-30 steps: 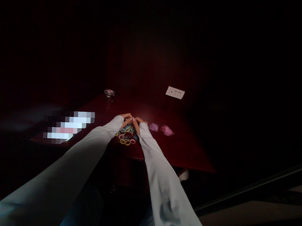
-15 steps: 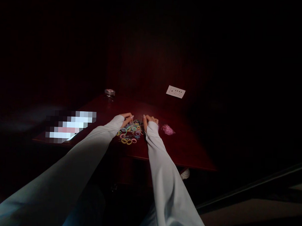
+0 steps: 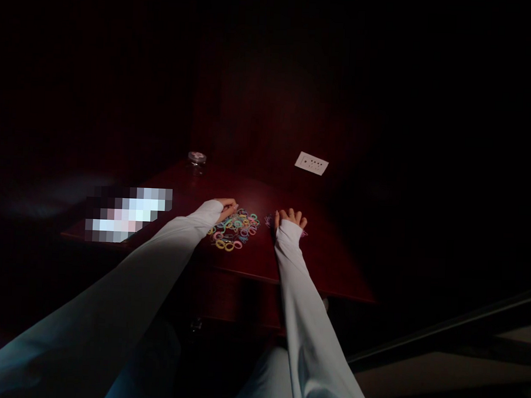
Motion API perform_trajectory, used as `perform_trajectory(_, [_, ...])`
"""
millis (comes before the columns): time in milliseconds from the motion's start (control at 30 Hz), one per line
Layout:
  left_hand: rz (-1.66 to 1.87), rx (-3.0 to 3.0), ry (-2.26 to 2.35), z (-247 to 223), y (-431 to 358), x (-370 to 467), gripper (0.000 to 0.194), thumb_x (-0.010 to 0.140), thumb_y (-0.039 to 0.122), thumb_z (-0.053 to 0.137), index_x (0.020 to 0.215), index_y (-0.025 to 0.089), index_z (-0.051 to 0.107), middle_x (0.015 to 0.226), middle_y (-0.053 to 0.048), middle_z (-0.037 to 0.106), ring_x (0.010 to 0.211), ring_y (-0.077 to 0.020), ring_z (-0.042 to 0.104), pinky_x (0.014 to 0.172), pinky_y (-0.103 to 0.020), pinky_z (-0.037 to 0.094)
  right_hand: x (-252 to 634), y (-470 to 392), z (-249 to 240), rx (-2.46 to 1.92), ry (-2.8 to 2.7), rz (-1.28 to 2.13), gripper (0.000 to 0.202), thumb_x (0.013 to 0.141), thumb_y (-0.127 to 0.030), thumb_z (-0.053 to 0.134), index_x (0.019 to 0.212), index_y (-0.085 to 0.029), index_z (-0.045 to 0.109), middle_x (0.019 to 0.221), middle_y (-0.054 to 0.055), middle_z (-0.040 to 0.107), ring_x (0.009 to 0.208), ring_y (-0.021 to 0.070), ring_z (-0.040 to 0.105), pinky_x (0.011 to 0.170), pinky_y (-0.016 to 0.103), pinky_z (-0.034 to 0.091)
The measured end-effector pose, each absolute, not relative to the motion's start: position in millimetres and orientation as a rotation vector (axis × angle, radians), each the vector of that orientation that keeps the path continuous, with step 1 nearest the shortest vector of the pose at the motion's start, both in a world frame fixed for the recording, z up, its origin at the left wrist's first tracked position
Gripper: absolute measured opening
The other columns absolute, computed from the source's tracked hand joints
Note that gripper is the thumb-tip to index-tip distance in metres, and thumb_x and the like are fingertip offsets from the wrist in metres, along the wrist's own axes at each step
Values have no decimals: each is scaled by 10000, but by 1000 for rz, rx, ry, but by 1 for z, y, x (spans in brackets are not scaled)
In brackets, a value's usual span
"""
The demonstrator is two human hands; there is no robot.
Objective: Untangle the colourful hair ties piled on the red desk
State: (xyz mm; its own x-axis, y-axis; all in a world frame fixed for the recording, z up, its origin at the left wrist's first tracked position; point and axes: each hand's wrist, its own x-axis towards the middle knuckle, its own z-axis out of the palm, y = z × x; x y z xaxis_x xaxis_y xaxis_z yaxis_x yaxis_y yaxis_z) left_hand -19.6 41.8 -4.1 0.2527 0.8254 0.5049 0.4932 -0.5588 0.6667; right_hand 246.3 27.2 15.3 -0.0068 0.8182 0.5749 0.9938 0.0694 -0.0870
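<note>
A loose pile of hair ties [image 3: 229, 245] in yellow, pink, green and blue lies on the dark red table. At its upper left edge is my left hand [image 3: 228, 208], fingers curled together; whatever they may hold is too small to make out. My right hand [image 3: 292, 216] rests palm down to the right of the pile, its fingers apart. It covers most of a heap of thin pink bands [image 3: 305, 233], part of which shows beside the wrist. Just left of that hand are thin purple bands [image 3: 268, 221].
A clear jar with a lid [image 3: 197, 162] stands at the table's back left. On the left side of the table [image 3: 332, 272] lies a bright, blurred-out screen [image 3: 130, 213]. A white socket plate [image 3: 311, 163] is on the panel behind. The surroundings are very dark.
My right hand has moved right, from the edge of the hair ties onto the pink bands, and its fingers have spread. Purple bands now show beside it. My left hand has hardly moved.
</note>
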Motion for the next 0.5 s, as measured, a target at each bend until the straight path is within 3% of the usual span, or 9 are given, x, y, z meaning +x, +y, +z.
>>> perform_trajectory(500, [1235,2192,1318,-3,38,-20,325,943,439,501,746,205,609,626,20,522,586,-145,436,608,-271,322,245,23,17,-1851,-1766,-355,357,1009,-439,468,1012,-227,756,1195,118,668,1153,309,473,1011,470,259])
